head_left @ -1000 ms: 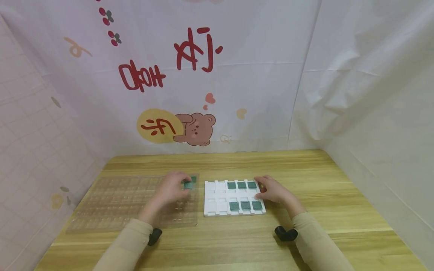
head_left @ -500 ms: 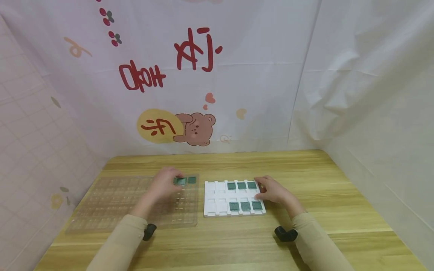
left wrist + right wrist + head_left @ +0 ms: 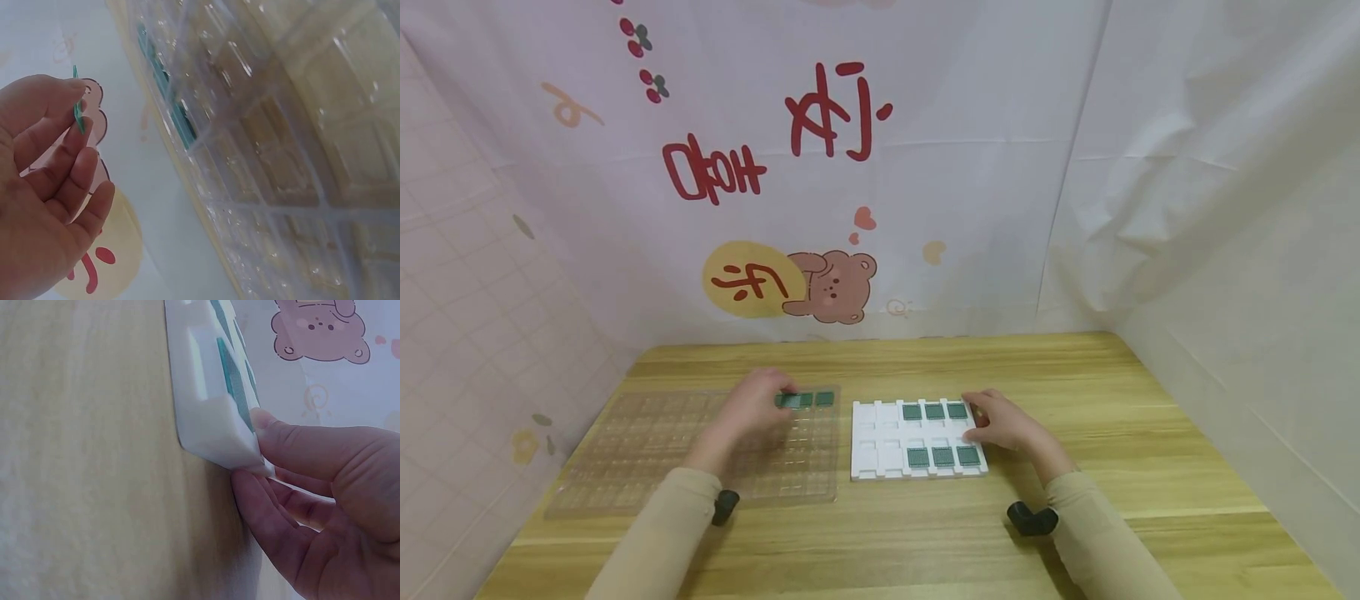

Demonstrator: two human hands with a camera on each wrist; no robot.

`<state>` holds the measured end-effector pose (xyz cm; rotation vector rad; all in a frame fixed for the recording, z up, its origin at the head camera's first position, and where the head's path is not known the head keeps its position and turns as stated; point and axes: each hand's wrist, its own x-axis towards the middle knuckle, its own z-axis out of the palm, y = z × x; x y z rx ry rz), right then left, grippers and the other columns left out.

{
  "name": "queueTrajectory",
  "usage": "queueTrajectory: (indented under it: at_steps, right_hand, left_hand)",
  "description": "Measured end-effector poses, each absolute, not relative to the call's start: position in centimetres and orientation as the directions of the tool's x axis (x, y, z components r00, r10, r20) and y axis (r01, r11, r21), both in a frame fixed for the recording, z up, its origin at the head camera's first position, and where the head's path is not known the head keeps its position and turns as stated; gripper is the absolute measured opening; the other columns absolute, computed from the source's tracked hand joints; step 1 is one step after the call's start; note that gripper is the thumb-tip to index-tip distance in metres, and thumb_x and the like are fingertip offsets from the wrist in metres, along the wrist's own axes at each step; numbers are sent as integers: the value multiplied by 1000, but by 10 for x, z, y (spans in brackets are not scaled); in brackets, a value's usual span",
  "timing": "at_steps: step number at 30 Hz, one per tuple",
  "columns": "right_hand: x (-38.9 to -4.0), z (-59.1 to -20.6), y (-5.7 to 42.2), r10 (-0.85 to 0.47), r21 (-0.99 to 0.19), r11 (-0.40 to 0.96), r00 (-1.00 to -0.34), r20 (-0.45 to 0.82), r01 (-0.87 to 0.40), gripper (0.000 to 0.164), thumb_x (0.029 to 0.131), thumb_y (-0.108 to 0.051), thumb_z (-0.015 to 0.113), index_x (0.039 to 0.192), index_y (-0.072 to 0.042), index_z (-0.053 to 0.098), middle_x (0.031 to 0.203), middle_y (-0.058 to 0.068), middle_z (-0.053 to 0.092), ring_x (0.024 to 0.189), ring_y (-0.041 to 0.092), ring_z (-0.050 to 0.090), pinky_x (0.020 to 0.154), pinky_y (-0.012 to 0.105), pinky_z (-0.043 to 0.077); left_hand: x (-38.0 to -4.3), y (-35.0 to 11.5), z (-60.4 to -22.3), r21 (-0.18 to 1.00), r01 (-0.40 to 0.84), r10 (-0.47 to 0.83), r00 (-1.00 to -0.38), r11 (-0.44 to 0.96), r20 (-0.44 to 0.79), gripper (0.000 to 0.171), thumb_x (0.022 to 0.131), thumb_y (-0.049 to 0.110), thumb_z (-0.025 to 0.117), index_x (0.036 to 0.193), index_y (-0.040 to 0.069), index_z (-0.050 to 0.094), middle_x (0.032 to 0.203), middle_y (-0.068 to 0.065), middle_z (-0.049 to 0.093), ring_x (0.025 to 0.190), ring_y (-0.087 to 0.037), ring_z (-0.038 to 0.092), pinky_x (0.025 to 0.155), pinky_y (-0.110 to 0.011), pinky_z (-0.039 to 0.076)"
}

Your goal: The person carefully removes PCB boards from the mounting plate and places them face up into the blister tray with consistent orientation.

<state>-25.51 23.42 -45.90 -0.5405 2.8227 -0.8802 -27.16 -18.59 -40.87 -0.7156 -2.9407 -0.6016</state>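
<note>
My left hand (image 3: pixel 752 408) is over the back of a clear plastic tray (image 3: pixel 816 479), pinching a thin square green chip (image 3: pixel 78 106) between thumb and fingertips. Two more green chips (image 3: pixel 824 398) sit in the tray's far right pockets, just beside that hand. On the right, a white tray (image 3: pixel 936 430) holds green chips in two rows; its left pockets show bare white. Thumb and fingers of my right hand (image 3: pixel 1007 421) grip the white tray's right end, seen close in the right wrist view with a chip (image 3: pixel 236 387) near the edge.
Both trays lie side by side on a wood-grain table (image 3: pixel 910 542), with a narrow gap between them. Behind and at the sides hangs a pale printed curtain (image 3: pixel 970 208). A black wrist mount (image 3: pixel 1032 518) is on each forearm.
My left hand has moved left and slightly back with the chip, uncovering the second chip in the clear tray. The right hand and the white tray stay in place.
</note>
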Motion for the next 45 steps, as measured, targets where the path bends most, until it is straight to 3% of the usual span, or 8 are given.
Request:
queueTrajectory:
  at_steps: [19, 27, 35, 45]
  right_hand:
    - [-255, -460, 235, -377, -570, 766, -926, -24, -297, 69, 84, -14, 79, 141, 8, 47, 127, 26, 50, 91, 23, 56, 85, 42, 48]
    - [-255, -460, 236, -382, -577, 759, -924, -21, -301, 68, 84, -12, 78, 141, 9, 46, 128, 26, 50, 91, 24, 57, 85, 43, 48]
    - [-256, -459, 236, -380, -573, 763, -925, -20, -300, 70, 84, -14, 79, 141, 8, 46, 129, 26, 49, 90, 23, 57, 85, 43, 49]
    - [-256, -458, 236, -376, -576, 763, -926, -26, -293, 70, 84, -14, 79, 141, 8, 46, 130, 27, 48, 91, 23, 58, 86, 43, 49]
  left_hand:
    - [-281, -200, -420, 288, 466, 451, -884, 837, 121, 22, 73, 2, 76, 94, 2, 74, 92, -8, 66, 93, -32, 56, 88, -49, 46]
    - [-285, -203, -426, 280, 471, 467, -880, 837, 85, 20, 75, 3, 78, 95, 2, 74, 92, -7, 67, 92, -29, 58, 92, -50, 45]
    - [-286, -202, -427, 277, 478, 477, -876, 834, 73, 16, 75, 1, 77, 90, 4, 74, 89, -5, 67, 88, -24, 58, 84, -45, 49]
    - [-285, -203, -429, 260, 463, 465, -883, 847, 58, 18, 75, -1, 74, 92, 4, 74, 92, -7, 66, 91, -29, 59, 86, -47, 48]
